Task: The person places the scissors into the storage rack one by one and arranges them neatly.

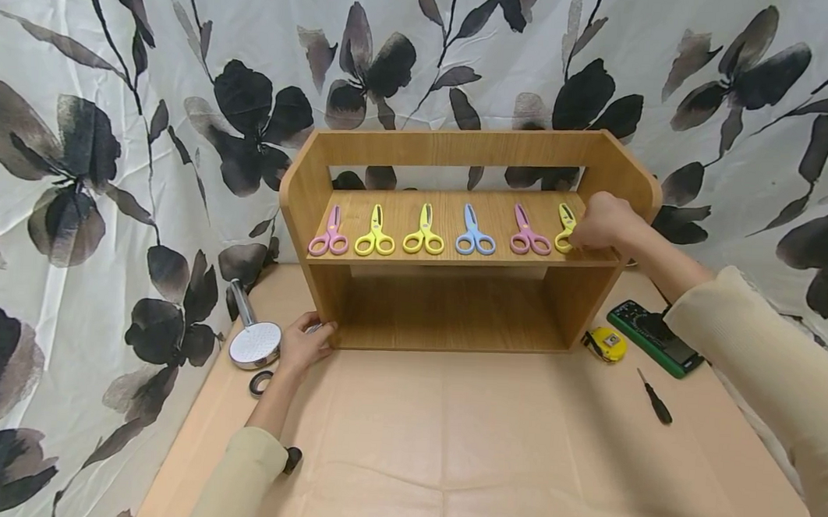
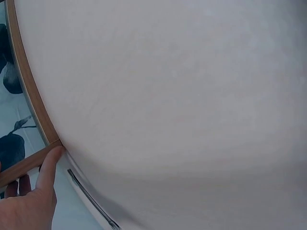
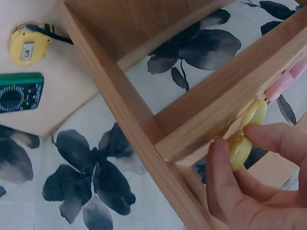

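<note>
A two-tier wooden shelf (image 1: 453, 311) stands on the table, with a row of small scissors along its upper board. At the right end of that row, my right hand (image 1: 604, 222) pinches the handles of a pair of yellow scissors (image 1: 566, 223); in the right wrist view thumb and fingers hold its yellow loops (image 3: 242, 148). Just left of it lie pink scissors (image 1: 530, 232), then blue scissors (image 1: 475, 232). My left hand (image 1: 302, 345) grips the lower left corner of the shelf, its fingers around the board edge (image 2: 29, 165) in the left wrist view.
Left of the shelf are a shower head (image 1: 256, 345) and a roll of black tape (image 1: 261, 383). On the right lie a yellow tape measure (image 1: 606, 344), a green multimeter (image 1: 656, 339) and a screwdriver (image 1: 656, 400). A floral curtain (image 1: 244, 15) hangs behind.
</note>
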`<state>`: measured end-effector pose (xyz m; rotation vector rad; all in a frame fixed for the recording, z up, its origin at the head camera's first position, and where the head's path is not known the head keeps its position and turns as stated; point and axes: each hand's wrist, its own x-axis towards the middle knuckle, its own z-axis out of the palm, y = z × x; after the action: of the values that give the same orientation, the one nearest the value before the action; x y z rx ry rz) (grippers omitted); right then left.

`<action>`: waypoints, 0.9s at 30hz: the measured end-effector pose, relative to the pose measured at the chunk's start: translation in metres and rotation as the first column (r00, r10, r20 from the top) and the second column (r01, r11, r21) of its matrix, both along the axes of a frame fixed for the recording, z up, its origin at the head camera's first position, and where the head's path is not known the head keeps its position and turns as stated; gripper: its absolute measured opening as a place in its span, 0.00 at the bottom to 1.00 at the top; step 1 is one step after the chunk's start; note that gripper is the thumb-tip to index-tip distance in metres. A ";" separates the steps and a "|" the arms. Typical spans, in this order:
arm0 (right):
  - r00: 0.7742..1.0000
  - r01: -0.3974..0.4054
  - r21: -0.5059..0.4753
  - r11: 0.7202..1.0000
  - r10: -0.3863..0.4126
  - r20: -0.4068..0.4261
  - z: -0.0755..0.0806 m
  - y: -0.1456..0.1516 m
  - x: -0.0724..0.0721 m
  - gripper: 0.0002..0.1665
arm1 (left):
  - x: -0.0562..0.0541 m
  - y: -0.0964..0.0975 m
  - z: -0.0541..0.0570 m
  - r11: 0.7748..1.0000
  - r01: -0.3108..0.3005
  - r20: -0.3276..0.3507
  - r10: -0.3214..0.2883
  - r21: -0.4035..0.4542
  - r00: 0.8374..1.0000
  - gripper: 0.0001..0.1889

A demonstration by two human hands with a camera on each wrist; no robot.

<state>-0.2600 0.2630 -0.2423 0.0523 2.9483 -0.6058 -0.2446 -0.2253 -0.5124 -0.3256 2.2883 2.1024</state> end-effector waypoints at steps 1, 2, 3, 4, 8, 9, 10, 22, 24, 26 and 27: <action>1.000 0.000 0.010 1.000 0.000 0.013 0.002 -0.001 -0.001 0.09 | 0.000 0.000 0.000 1.000 0.000 0.000 0.000 0.000 1.000 0.22; 1.000 0.000 0.023 1.000 -0.001 0.026 0.003 -0.002 -0.001 0.07 | -0.001 0.000 0.000 1.000 0.000 -0.001 0.000 -0.002 1.000 0.22; 0.999 0.000 0.033 0.999 -0.002 0.036 0.005 -0.003 -0.002 0.07 | -0.001 0.000 0.000 1.000 -0.001 -0.002 0.001 -0.003 1.000 0.22; 0.999 0.001 0.045 0.999 -0.003 0.050 0.006 -0.004 -0.002 0.08 | -0.001 0.000 0.000 1.000 0.001 -0.002 -0.001 -0.003 1.000 0.22; 0.995 0.001 0.090 0.996 -0.010 0.097 0.012 -0.008 -0.004 0.18 | -0.002 -0.001 -0.001 1.000 0.005 -0.003 -0.005 0.001 1.000 0.22; 0.994 0.001 0.100 0.995 -0.012 0.107 0.013 -0.009 -0.005 0.20 | -0.003 -0.001 -0.001 1.000 0.006 -0.003 -0.006 0.004 1.000 0.22; 0.993 0.002 0.113 0.994 -0.015 0.115 0.014 -0.011 -0.005 0.21 | -0.003 -0.001 -0.001 1.000 0.008 -0.003 -0.008 0.008 1.000 0.22; 0.975 -0.006 0.185 0.983 -0.036 0.220 0.020 -0.013 -0.016 0.27 | 0.005 0.002 0.024 0.998 0.045 0.049 -0.047 0.037 0.998 0.23; 0.974 -0.006 0.181 0.983 -0.036 0.225 0.020 -0.013 -0.017 0.27 | 0.009 0.003 0.031 0.998 0.048 0.051 -0.050 0.039 0.997 0.23; 0.974 -0.008 0.180 0.984 -0.033 0.225 0.020 -0.012 -0.018 0.27 | 0.011 0.003 0.034 0.998 0.055 0.049 -0.057 0.036 0.997 0.24; 0.974 -0.009 0.180 0.984 -0.032 0.224 0.021 -0.012 -0.019 0.27 | 0.011 0.003 0.035 0.998 0.058 0.047 -0.059 0.035 0.997 0.24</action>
<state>-0.2786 0.2511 -0.2217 0.1465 2.7724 -0.3084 -0.2333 -0.2218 -0.4774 -0.3013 2.2058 2.0793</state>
